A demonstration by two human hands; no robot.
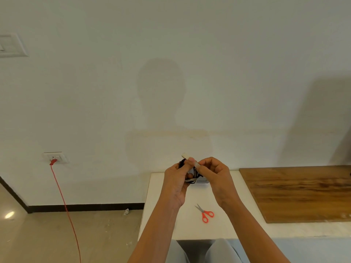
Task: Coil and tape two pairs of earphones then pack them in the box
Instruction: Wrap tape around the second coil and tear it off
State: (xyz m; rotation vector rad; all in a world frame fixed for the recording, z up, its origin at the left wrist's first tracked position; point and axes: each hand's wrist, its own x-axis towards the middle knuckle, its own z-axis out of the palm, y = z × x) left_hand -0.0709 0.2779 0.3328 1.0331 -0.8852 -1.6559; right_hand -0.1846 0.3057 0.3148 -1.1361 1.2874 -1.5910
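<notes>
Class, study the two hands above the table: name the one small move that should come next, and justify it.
Probably wrap the tape strip down around the coiled earphones and press it closed. The left hand grips the coil, the right hand pinches the cut strip across it, and the scissors lie on the table.

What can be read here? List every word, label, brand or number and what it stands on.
None: no text can be read anywhere in this view.
The scissors, tape strip, earphones and wall socket show no print.
The grey box is mostly hidden, so any label on it cannot be seen.
</notes>
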